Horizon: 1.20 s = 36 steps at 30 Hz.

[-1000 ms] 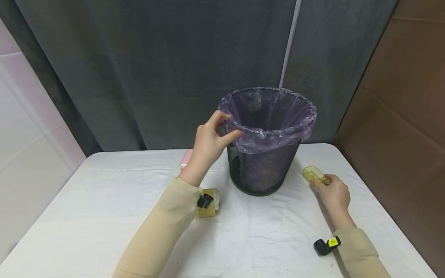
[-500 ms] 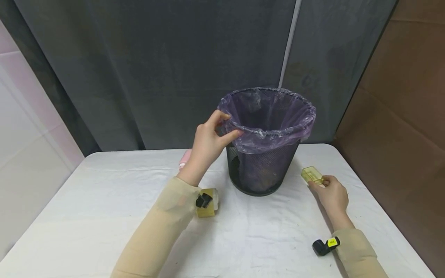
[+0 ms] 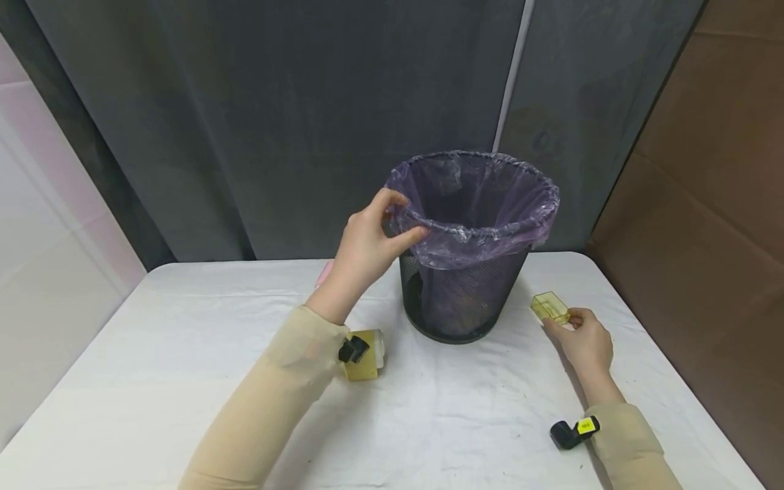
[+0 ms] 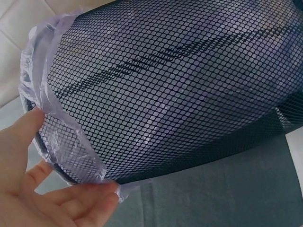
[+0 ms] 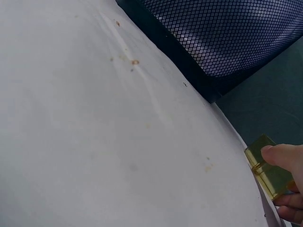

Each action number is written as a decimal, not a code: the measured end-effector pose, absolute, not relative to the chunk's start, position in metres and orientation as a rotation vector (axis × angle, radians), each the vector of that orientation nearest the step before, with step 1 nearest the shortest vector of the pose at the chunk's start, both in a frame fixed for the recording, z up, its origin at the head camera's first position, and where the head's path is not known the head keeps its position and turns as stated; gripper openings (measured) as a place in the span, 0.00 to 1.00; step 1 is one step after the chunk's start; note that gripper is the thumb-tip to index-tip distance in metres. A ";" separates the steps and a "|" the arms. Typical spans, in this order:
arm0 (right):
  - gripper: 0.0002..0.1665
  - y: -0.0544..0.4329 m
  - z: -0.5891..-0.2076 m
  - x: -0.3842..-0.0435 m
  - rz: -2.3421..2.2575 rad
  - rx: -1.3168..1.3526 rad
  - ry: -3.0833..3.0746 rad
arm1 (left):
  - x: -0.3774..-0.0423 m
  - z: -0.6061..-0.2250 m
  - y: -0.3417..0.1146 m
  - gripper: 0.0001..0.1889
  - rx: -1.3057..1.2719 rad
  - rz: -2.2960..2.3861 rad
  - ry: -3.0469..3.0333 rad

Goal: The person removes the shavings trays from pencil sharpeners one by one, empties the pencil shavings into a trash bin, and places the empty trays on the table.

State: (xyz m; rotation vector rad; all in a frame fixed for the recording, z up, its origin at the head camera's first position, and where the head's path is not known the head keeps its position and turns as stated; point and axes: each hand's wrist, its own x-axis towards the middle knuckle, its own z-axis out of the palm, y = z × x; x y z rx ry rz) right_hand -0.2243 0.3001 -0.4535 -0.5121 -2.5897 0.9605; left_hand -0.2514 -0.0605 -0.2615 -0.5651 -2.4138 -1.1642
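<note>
Evidently, the rim of the bin [image 3: 468, 309] is pinched by the left hand [image 3: 370, 235], near the middle of the head view. The thumb is set on the outer side and a finger is hooked over the edge, with a gap left between them. The fold of the purple liner [image 3: 462, 253] is caught at the same spot. In the left wrist view, folded liner and mesh are met by the fingertips at the lower left.

At the right of the head view, one end of the clear yellow box [image 3: 550, 307] is held by the right hand [image 3: 584, 340], with the thumb and fingers brought close together on it. In the right wrist view, the box is seen at the lower right edge, with the thumb laid on its face.

The bin is stood upright on the white cloth [image 3: 165, 367], right of centre in the head view, and is lined with the liner, whose edge is turned down over the rim. The box is placed to the right of the bin's base, apart from it. Below centre, a yellow carton [image 3: 363, 364] is partly covered by the left sleeve [image 3: 269, 401] and its black camera [image 3: 353, 349]. Higher up, a pink thing [image 3: 324, 272] is mostly hidden by the left forearm. The background is filled by a dark curtain [image 3: 337, 102], and the right edge by a brown panel [image 3: 698, 177].
</note>
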 end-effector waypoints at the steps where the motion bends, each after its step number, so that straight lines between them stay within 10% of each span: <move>1: 0.39 0.300 -0.454 -0.224 0.966 -0.511 -2.589 | -0.252 -0.261 -0.061 0.24 -0.572 -1.165 -2.418; 36: 0.39 0.298 -0.455 -0.222 0.998 -0.493 -2.561 | -0.239 -0.299 -0.138 0.36 -0.417 -1.291 -2.431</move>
